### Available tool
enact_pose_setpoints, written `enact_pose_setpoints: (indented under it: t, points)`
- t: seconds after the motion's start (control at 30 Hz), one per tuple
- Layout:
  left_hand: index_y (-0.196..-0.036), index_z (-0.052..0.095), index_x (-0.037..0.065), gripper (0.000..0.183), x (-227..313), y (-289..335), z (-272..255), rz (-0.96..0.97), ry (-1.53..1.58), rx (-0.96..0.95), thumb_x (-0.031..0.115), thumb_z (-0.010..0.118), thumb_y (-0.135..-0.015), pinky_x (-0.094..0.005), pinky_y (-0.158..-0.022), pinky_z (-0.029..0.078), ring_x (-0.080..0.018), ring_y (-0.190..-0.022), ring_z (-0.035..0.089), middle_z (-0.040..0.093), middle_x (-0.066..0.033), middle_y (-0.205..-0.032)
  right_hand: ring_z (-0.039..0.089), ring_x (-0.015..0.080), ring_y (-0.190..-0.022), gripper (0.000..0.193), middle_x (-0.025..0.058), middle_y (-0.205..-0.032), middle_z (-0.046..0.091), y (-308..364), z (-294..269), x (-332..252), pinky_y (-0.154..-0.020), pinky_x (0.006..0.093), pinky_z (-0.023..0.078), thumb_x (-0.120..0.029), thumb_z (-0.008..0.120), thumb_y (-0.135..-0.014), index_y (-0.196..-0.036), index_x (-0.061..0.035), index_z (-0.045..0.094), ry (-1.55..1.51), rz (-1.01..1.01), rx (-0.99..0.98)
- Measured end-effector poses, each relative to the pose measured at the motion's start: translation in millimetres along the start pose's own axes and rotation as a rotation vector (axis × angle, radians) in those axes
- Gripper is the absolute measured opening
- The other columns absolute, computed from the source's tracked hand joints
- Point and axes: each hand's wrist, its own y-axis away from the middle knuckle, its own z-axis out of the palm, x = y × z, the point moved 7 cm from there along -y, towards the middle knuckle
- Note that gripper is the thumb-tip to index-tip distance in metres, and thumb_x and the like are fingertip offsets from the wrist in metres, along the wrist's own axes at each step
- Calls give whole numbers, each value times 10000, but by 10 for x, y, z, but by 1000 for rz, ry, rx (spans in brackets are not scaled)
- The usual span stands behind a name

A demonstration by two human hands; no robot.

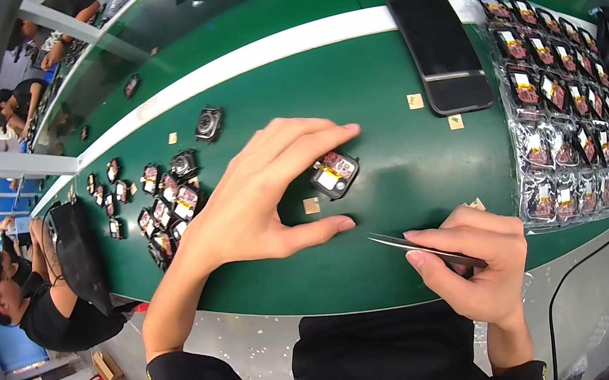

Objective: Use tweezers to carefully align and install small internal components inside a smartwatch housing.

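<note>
- Your left hand [242, 204]: fingers spread, thumb and forefinger apart around the small black module [336, 176]; contact unclear.
- Module lies on the green table [281, 290], just above a small tan square [312, 205].
- Your right hand [479, 261]: fingers pinched on tweezers [394, 241], tips pointing left, apart from module.
- Filled clear tray [521, 190] far right.

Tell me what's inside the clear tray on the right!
The clear tray holds rows of small black-edged gadgets with reddish middles. They hide much of its bottom, so I can't see what's beneath them.
</note>
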Motion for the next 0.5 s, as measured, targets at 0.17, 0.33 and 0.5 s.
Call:
enact_pose_setpoints:
  t: [0.17, 0.33, 0.5]
  points:
    - [-1380, 719, 39, 788, -37, 39, 43, -126, -193, 49, 267, 1021, -689, -444, -1008, 528, -339, -1145, 651, 689, -133, -1255, 467, 55, -474, 234, 17, -684, 654, -6, -8, 55, -436, 252, 315, 20, 893, -802, -1032, -3, 862, 8, 21, 6]
    - [-1252, 786, 32, 548, -113, 97, 76, -90, -150, 42, 183, 964, -756, -425, -954, 515, -302, -1059, 653, 704, -107, -1185, 462, 48, -475, 245, 17, -696, 659, 9, -21, 51, -436, 245, 313, 34, 892, -796, -1037, -3, 863, 40, 61, 38]
    - [-1296, 793, 50, 570, 105, 98, 223, -21, -3, -55, 273, 939, -793, -382, -932, 459, -272, -976, 677, 743, -87, -1138, 448, 44, -474, 236, 20, -694, 654, 7, -37, 79, -440, 245, 302, 58, 873, -792, -1022, 6, 857, 34, 69, 65]
